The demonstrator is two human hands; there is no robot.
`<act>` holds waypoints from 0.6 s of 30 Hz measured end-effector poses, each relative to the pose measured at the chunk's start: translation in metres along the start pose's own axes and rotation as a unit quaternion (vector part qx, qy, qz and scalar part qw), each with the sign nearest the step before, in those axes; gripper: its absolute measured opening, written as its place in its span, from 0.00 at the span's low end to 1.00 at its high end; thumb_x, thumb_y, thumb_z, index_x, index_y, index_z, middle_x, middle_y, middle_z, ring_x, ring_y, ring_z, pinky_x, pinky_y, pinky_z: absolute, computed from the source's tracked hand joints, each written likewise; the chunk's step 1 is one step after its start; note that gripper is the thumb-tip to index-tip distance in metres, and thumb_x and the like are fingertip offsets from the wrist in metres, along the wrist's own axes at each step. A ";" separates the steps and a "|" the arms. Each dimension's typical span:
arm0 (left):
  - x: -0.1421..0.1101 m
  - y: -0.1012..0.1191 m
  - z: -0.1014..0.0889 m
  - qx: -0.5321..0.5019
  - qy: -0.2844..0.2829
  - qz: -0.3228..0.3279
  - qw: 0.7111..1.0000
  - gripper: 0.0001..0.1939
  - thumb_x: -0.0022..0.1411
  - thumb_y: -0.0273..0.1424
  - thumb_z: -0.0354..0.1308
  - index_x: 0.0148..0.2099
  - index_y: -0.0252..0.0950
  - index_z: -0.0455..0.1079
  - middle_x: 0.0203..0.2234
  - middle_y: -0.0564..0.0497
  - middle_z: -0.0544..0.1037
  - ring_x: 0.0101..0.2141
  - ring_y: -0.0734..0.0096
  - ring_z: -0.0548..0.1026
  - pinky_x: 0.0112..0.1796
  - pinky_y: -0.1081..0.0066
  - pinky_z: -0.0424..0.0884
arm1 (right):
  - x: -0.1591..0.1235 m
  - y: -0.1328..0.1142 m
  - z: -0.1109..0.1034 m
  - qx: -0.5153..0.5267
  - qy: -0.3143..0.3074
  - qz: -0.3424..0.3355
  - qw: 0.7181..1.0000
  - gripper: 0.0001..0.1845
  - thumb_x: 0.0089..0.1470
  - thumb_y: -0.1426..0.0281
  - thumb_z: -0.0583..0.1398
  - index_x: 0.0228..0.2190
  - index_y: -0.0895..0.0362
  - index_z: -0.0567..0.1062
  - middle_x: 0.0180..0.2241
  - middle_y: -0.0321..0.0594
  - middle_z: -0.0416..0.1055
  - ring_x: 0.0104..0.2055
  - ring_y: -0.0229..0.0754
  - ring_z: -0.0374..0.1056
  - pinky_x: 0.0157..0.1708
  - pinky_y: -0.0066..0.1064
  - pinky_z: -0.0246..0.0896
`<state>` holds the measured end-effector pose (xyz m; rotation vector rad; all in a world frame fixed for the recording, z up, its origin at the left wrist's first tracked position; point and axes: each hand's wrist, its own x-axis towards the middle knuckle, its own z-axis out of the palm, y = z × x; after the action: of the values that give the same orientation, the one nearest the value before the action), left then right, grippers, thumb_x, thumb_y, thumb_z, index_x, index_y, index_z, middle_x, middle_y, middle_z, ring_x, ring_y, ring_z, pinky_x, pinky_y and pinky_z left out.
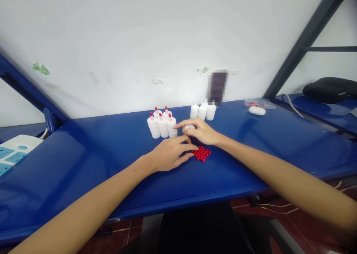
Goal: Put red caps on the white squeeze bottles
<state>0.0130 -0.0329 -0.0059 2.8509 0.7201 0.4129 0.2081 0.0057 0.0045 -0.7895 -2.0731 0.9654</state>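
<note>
Resting at the centre of the frame on the blue desk point(83, 150), the left hand point(170, 153) touches the red caps point(202, 153) with loose fingers. The right hand point(199, 130), its grip closed, holds a white bottle point(189, 127) beside the capped bottles point(162, 124).

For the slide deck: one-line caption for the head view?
Right hand holds a white bottle; left hand touches red caps on blue table.

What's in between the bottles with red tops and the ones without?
In the head view, just bare blue table lies between the capped bottles and the uncapped bottles.
</note>
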 end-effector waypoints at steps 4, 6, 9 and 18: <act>0.000 0.000 -0.001 -0.010 0.003 -0.007 1.000 0.16 0.73 0.36 0.49 0.56 0.41 0.72 0.48 0.48 0.74 0.45 0.66 0.75 0.47 0.66 0.72 | 0.001 0.003 0.000 0.021 0.008 0.020 1.000 0.23 0.50 0.74 0.53 0.45 0.57 0.79 0.25 0.32 0.70 0.28 0.36 0.63 0.32 0.30 0.60; 0.000 -0.001 -0.002 -0.022 0.003 -0.012 1.000 0.16 0.72 0.35 0.49 0.56 0.41 0.72 0.47 0.48 0.75 0.45 0.67 0.75 0.47 0.67 0.72 | 0.000 0.003 0.000 0.035 0.009 0.025 0.999 0.22 0.49 0.73 0.53 0.44 0.57 0.79 0.24 0.32 0.70 0.28 0.36 0.64 0.32 0.30 0.60; 0.000 -0.003 -0.001 -0.039 0.010 -0.014 0.999 0.15 0.72 0.34 0.50 0.55 0.40 0.73 0.47 0.49 0.76 0.46 0.67 0.75 0.48 0.67 0.72 | 0.000 0.002 0.000 0.046 0.012 0.029 0.998 0.19 0.48 0.73 0.53 0.40 0.58 0.79 0.24 0.33 0.69 0.27 0.36 0.64 0.31 0.29 0.60; 0.002 -0.006 -0.001 -0.064 0.023 -0.004 0.998 0.14 0.72 0.33 0.52 0.53 0.37 0.74 0.46 0.48 0.77 0.43 0.68 0.76 0.45 0.69 0.72 | 0.002 0.007 -0.006 0.053 0.060 0.042 0.996 0.07 0.49 0.70 0.53 0.22 0.57 0.67 0.16 0.30 0.59 0.20 0.34 0.56 0.21 0.26 0.52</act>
<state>0.0116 -0.0266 -0.0061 2.7259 0.6878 0.5064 0.2136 0.0130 0.0025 -0.8640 -1.8836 1.0397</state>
